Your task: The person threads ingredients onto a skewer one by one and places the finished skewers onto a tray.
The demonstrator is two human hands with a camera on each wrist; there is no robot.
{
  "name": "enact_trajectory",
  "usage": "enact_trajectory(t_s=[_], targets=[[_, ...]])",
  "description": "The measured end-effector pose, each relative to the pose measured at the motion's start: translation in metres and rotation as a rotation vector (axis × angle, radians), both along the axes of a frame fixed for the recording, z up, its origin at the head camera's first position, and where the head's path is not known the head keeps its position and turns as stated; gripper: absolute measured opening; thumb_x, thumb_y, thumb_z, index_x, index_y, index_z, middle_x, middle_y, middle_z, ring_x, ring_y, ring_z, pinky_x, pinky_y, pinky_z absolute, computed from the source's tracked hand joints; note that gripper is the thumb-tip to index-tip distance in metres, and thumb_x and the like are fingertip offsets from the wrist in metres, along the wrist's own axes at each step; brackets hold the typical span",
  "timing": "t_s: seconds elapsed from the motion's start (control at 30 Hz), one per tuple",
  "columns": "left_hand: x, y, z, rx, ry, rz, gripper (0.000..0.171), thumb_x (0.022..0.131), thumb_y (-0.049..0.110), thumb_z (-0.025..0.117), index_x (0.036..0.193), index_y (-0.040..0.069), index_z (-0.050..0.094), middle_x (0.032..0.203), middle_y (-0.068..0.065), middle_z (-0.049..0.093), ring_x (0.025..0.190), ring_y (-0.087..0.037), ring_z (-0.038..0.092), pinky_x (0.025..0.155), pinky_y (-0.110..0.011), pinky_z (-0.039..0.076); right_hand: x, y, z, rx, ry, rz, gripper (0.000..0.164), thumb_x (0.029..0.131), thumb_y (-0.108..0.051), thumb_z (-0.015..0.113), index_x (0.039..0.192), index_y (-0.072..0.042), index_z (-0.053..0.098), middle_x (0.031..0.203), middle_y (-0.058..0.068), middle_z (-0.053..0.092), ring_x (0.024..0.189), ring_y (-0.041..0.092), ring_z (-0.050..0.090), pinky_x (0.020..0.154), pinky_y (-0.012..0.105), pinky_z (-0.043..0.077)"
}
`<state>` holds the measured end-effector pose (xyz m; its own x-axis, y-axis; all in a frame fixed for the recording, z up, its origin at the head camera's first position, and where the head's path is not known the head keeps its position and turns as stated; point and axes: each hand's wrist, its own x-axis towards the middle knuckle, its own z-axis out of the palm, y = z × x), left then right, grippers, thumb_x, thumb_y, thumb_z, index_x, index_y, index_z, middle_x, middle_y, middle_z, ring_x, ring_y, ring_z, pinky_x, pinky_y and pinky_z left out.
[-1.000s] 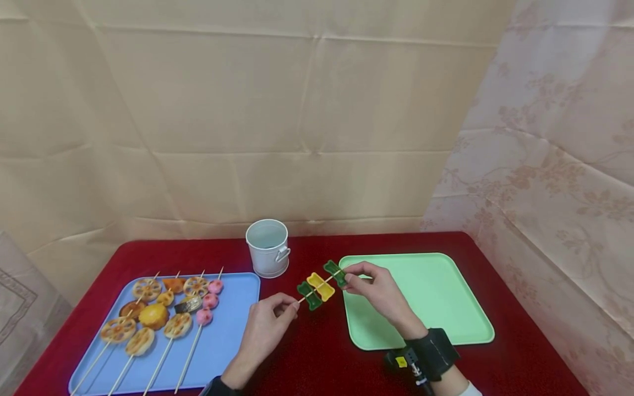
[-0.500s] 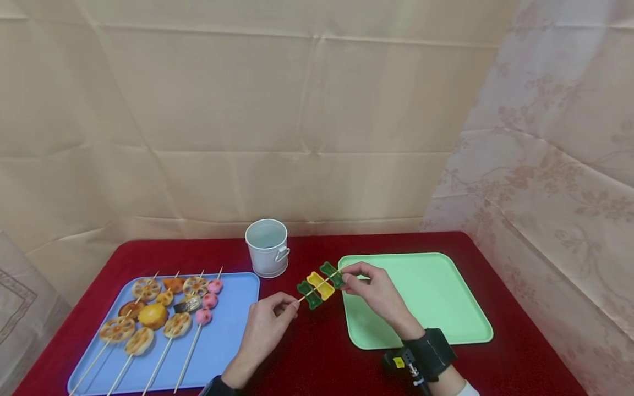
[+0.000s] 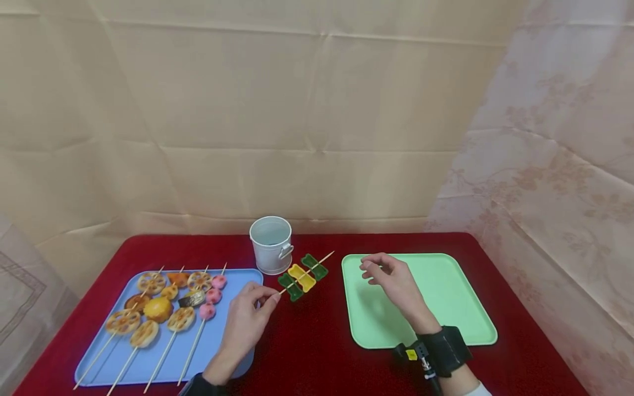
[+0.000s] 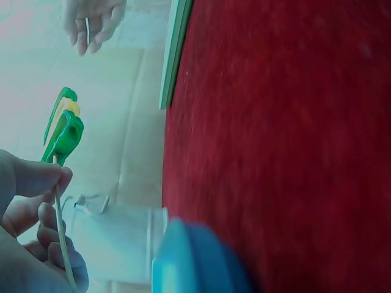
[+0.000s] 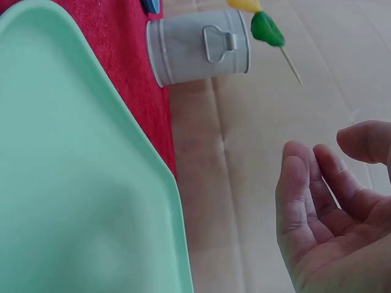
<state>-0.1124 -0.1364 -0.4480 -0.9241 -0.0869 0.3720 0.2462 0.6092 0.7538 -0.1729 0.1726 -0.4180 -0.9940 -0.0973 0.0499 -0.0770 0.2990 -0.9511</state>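
My left hand (image 3: 247,316) pinches the lower stick of a skewer (image 3: 302,278) between thumb and fingers. Threaded on it are a green, a yellow and another green bone-shaped piece, with the bare tip pointing up and right. In the left wrist view the stick (image 4: 62,238) runs down across the palm, below the green piece (image 4: 66,135). My right hand (image 3: 396,280) hovers above the light green tray (image 3: 460,302), apart from the skewer. Its fingers are loosely bent with nothing between them, as the right wrist view shows of the hand (image 5: 336,220).
A blue tray (image 3: 198,357) on the left holds several skewers of lotus slices, pink balls and other pieces. Behind the held skewer stands a small white bucket (image 3: 269,250). A red cloth (image 3: 307,352) covers the table, with a beige curtain (image 3: 297,110) behind.
My right hand has let go of the skewer's tip end and moved right, over the green tray. The left hand has carried the skewer leftward, closer to the bucket.
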Motion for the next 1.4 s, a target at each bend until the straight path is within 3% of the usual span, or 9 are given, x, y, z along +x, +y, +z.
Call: enact_trajectory(t_s=[0.2,0.37,0.67,0.77,1.0,1.27,1.4], targets=[[0.003,-0.015,0.001,-0.03,0.069,0.006,0.009,0.088,0.003,0.079,0.085,0.012,0.077,0.076,0.009,0.056,0.067,-0.004,0.048,0.059,-0.024,0.04,-0.001,0.002,0.0,0.036,0.018,-0.009,0.025,0.102,-0.022,0.066,0.118,-0.004,0.071,0.111,0.019,0.072,0.098,0.043,0.068,0.079,0.03,0.057],[0.006,-0.029,0.003,-0.089,0.07,0.009,0.007,0.087,0.005,0.081,0.086,0.011,0.078,0.08,0.008,0.063,0.064,-0.001,0.052,0.058,-0.024,0.043,-0.002,0.004,-0.002,0.047,0.024,-0.016,0.027,0.102,-0.023,0.066,0.119,-0.002,0.071,0.113,0.022,0.071,0.098,0.042,0.067,0.079,0.029,0.056],[0.019,-0.056,0.006,-0.226,-0.034,0.079,0.006,0.085,0.011,0.083,0.084,0.013,0.078,0.075,0.009,0.068,0.062,-0.003,0.054,0.059,-0.027,0.045,-0.004,0.006,-0.003,0.057,0.005,-0.022,0.03,0.102,-0.027,0.066,0.12,-0.002,0.07,0.114,0.021,0.071,0.1,0.04,0.067,0.08,0.029,0.056],[0.023,-0.064,0.005,-0.238,-0.066,0.094,0.006,0.085,0.009,0.083,0.084,0.012,0.078,0.073,0.007,0.067,0.063,-0.005,0.054,0.06,-0.028,0.044,-0.003,0.006,-0.002,0.056,0.002,-0.021,0.031,0.102,-0.027,0.066,0.12,-0.002,0.07,0.115,0.022,0.07,0.101,0.04,0.067,0.08,0.029,0.056],[0.028,-0.078,0.006,-0.235,-0.225,0.113,0.005,0.088,0.012,0.079,0.089,0.007,0.077,0.073,0.004,0.065,0.068,-0.011,0.055,0.061,-0.029,0.045,-0.003,0.006,-0.003,0.062,-0.001,-0.028,0.032,0.102,-0.028,0.066,0.12,-0.002,0.07,0.115,0.021,0.071,0.101,0.039,0.067,0.081,0.028,0.055],[0.029,-0.084,0.015,-0.241,-0.175,0.14,0.004,0.087,0.008,0.08,0.087,0.006,0.076,0.07,0.003,0.064,0.065,-0.012,0.055,0.059,-0.028,0.045,-0.005,0.007,-0.004,0.068,-0.002,-0.028,0.033,0.103,-0.028,0.066,0.12,-0.001,0.069,0.115,0.021,0.071,0.101,0.039,0.067,0.081,0.028,0.055],[0.031,-0.086,0.016,-0.235,-0.26,0.143,0.005,0.087,0.008,0.079,0.086,0.005,0.075,0.07,0.002,0.064,0.066,-0.013,0.055,0.058,-0.027,0.043,-0.005,0.006,-0.004,0.06,-0.001,-0.024,0.031,0.102,-0.025,0.066,0.12,0.0,0.069,0.114,0.021,0.071,0.101,0.04,0.067,0.08,0.028,0.056]])
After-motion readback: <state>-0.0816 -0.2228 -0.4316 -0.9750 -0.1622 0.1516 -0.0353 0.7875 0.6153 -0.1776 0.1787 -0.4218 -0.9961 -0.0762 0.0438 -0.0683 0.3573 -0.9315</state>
